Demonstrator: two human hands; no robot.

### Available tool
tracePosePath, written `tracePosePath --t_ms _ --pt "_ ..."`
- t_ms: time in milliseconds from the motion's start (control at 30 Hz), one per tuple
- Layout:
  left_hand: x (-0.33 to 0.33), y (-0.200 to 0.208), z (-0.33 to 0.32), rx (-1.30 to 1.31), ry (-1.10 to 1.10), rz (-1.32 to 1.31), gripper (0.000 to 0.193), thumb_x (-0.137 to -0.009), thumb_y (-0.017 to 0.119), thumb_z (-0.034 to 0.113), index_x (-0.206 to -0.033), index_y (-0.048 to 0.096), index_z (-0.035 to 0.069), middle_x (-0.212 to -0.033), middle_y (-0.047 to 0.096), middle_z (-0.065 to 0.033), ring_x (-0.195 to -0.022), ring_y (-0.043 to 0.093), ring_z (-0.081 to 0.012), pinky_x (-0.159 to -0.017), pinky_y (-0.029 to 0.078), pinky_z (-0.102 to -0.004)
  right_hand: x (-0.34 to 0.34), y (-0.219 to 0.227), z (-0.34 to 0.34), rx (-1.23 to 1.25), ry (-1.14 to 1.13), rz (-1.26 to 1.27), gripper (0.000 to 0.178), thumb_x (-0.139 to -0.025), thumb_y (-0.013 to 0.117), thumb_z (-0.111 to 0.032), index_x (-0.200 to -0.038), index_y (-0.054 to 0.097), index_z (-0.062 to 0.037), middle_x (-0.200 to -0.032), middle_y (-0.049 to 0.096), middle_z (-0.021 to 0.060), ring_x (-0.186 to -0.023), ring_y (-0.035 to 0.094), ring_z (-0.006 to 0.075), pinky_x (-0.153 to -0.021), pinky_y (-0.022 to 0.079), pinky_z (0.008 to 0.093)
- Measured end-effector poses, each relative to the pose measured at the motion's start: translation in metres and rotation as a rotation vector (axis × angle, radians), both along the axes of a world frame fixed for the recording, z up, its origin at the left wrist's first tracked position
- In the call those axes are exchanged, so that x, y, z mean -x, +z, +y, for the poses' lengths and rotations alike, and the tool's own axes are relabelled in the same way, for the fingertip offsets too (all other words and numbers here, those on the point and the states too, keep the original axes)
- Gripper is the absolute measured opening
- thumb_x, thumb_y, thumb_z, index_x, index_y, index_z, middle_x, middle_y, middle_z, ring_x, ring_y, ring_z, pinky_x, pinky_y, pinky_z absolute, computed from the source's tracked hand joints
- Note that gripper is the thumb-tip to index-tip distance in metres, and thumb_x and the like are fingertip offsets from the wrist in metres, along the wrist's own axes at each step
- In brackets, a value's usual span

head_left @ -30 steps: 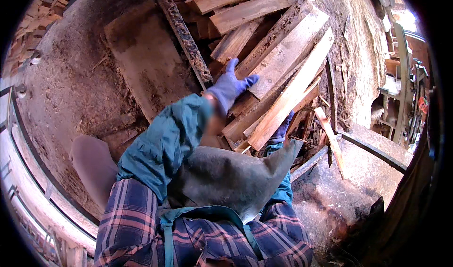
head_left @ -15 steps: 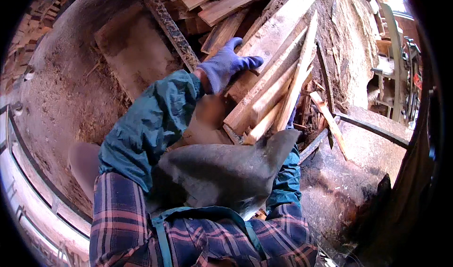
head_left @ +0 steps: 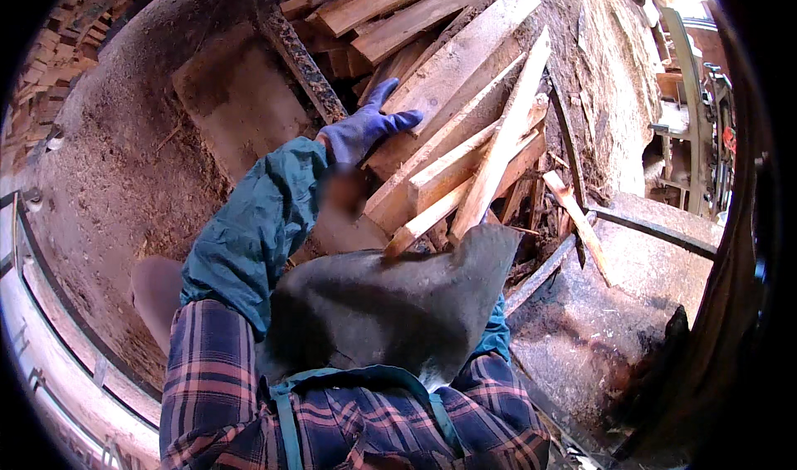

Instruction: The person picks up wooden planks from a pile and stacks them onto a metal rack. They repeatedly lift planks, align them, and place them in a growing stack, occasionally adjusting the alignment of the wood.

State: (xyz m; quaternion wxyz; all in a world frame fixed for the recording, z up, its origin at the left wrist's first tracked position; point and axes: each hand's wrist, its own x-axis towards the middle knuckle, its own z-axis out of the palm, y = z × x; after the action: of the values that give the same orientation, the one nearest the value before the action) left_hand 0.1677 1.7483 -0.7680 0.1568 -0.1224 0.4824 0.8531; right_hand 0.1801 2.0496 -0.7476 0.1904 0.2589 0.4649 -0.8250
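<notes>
My left hand (head_left: 365, 128), in a blue-purple glove, is at the left edge of a bundle of rough wooden boards (head_left: 465, 59). Its thumb lies over the top board and another finger stretches along the side, straddling the edge. A narrow wooden strip (head_left: 508, 138) slants across the bundle, its near end by the grey apron (head_left: 382, 304) over my lap. Of my right arm, only a teal sleeve (head_left: 493, 333) shows beside the apron. My right hand is hidden behind the apron and the wood.
More split wood (head_left: 390, 9) is heaped at the far side beside a rusty metal bar (head_left: 295, 51). A loose wood piece (head_left: 579, 221) leans across a metal frame (head_left: 656, 233) at the right. A flat slab (head_left: 241, 105) lies on the left, and a railing (head_left: 62, 329) curves along the left rim.
The bundle of boards and my left hand have shifted left together. The slanting strip moved the same way. The apron's right edge has drawn slightly left.
</notes>
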Motion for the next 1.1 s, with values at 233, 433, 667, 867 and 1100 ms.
tracePosePath --t_ms 233,433,667,867,1100 --pt "-0.016 0.046 -0.006 -0.316 0.045 -0.128 0.086 -0.082 0.079 0.011 -0.15 0.028 0.01 -0.113 0.063 -0.0117 -0.101 0.061 -0.017 -0.087 0.049 -0.0285 -0.031 0.009 -0.003 -0.034 -0.048 -0.02 0.079 -0.089 0.05 -0.068 -0.143 0.045 -0.0102 -0.135 0.056 0.0101 -0.119 0.055 0.0301 -0.104 0.044 0.0442" --pt "-0.091 0.078 -0.077 -0.28 -0.044 -0.137 0.082 -0.082 0.075 0.005 -0.15 0.028 0.008 -0.112 0.062 -0.0106 -0.098 0.06 -0.0208 -0.09 0.049 -0.0319 -0.06 0.015 -0.009 -0.018 -0.098 -0.032 0.079 -0.089 0.05 -0.068 -0.143 0.045 -0.01 -0.134 0.057 0.0101 -0.119 0.056 0.0299 -0.103 0.045 0.044" --pt "-0.138 0.069 -0.129 0.021 -0.253 -0.068 0.087 -0.083 0.078 0.027 -0.151 0.028 0.008 -0.144 0.043 -0.0096 -0.133 0.039 -0.0218 -0.111 0.032 -0.0357 -0.069 0.007 -0.026 0.007 -0.103 -0.045 0.079 -0.089 0.05 -0.068 -0.142 0.046 -0.0096 -0.134 0.057 0.01 -0.118 0.056 0.0298 -0.103 0.045 0.0437" --pt "-0.075 0.059 -0.166 -0.115 -0.54 -0.251 0.093 -0.086 0.064 0.062 -0.152 0.027 0.008 -0.147 0.041 -0.0058 -0.132 0.039 -0.0191 -0.112 0.032 -0.033 -0.007 0.035 -0.03 -0.048 0.019 0.037 0.079 -0.089 0.05 -0.069 -0.142 0.046 -0.0093 -0.133 0.057 0.01 -0.118 0.056 0.0296 -0.102 0.046 0.0434" --pt "-0.059 0.059 -0.111 0.708 -0.199 0.287 0.085 -0.086 0.066 0.056 -0.149 0.036 0.007 -0.149 0.04 -0.0185 -0.14 0.035 -0.0313 -0.115 0.03 -0.0384 0.025 0.049 -0.038 -0.087 0.098 0.076 0.08 -0.089 0.05 -0.069 -0.142 0.046 -0.009 -0.133 0.058 0.01 -0.118 0.057 0.0295 -0.102 0.046 0.0431"
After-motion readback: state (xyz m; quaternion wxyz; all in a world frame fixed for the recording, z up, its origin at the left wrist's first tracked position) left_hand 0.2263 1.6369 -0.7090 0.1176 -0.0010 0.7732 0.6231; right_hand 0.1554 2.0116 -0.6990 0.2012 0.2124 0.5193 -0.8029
